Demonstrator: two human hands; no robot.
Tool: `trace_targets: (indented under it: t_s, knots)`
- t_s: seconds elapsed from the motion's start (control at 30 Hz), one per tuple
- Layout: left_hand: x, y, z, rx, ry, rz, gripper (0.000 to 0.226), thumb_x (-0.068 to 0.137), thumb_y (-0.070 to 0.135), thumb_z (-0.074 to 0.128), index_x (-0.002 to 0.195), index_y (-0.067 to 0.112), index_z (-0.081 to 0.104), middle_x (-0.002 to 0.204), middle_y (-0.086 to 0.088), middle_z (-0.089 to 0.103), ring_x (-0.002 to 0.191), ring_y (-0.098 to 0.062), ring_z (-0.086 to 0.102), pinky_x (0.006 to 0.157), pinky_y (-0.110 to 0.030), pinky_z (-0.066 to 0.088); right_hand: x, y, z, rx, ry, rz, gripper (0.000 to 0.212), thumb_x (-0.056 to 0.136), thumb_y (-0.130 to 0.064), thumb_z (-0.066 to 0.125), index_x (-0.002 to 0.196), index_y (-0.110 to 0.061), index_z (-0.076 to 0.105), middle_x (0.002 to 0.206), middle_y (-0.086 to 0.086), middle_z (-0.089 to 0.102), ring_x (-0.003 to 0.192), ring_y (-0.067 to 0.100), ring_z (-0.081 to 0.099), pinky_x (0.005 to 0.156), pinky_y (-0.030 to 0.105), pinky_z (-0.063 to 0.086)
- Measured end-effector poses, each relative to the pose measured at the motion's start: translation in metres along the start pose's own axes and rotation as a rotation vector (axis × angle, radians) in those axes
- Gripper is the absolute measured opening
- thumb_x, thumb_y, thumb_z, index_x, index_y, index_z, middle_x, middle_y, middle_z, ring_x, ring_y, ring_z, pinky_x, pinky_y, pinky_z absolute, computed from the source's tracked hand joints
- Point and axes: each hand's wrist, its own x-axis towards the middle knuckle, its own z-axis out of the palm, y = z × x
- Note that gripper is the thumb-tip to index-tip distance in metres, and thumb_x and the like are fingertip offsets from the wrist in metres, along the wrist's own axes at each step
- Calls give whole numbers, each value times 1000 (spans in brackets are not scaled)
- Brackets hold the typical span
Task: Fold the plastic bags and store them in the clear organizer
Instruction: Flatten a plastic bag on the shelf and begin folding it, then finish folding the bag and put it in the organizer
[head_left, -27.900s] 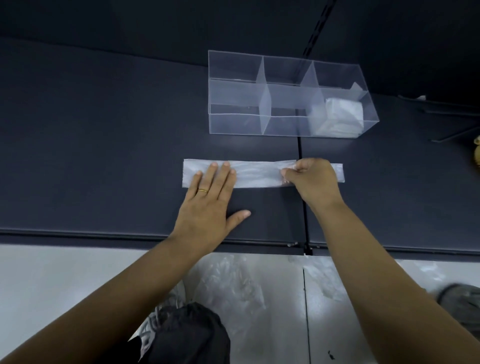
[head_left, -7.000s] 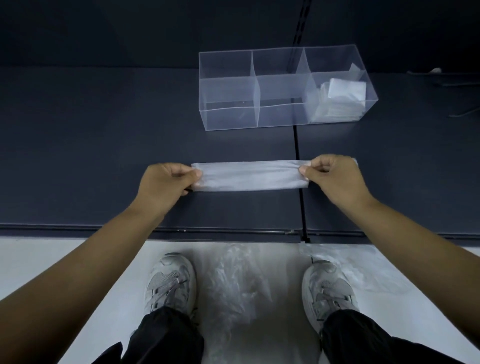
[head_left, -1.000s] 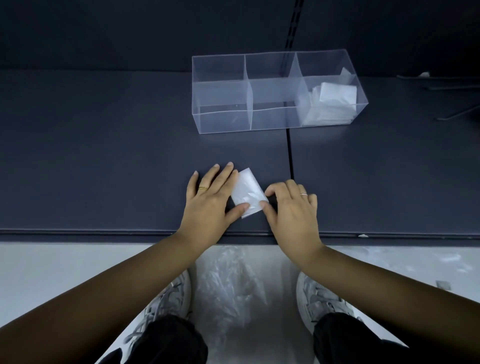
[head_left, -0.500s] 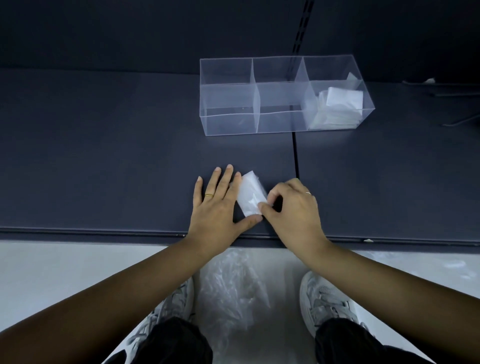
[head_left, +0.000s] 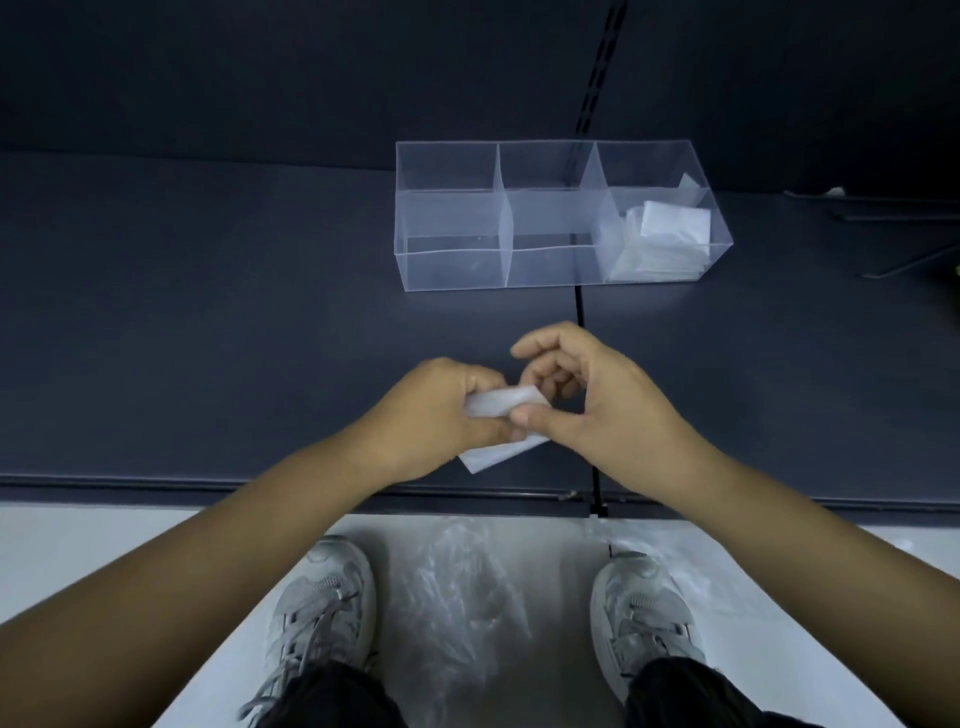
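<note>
Grey sneakers (head_left: 322, 618) on white floor (head_left: 78, 561); dark table (head_left: 208, 312).

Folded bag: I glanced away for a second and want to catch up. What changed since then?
The left hand, flat beside the folded bag a second ago, now grips it; the right hand pinches its other edge, and together they seem to have lifted it off the table. Unchanged: the clear organizer, the stored bags in its right compartment, the loose plastic on the floor.
</note>
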Motion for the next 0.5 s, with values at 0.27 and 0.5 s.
trace_targets:
  t_s: [0.27, 0.5]
  knots:
    - [2, -15, -5, -31, 384, -17, 10, 83, 22, 73, 74, 28, 71, 75, 14, 71, 74, -2, 63, 71, -15, 48, 66, 11, -59, 109, 253, 185, 15, 80, -20, 76, 70, -18, 66, 67, -1, 63, 59, 1, 55, 64, 11, 48]
    - [-18, -59, 37, 506, 184, 72, 52, 92, 47, 55, 138, 24, 47, 150, 12, 31, 141, -4, 18, 115, -18, -1, 149, 33, -77, -296, 453, 321, 9, 83, -23, 71, 84, -18, 64, 93, -2, 65, 93, 19, 62, 90, 33, 48]
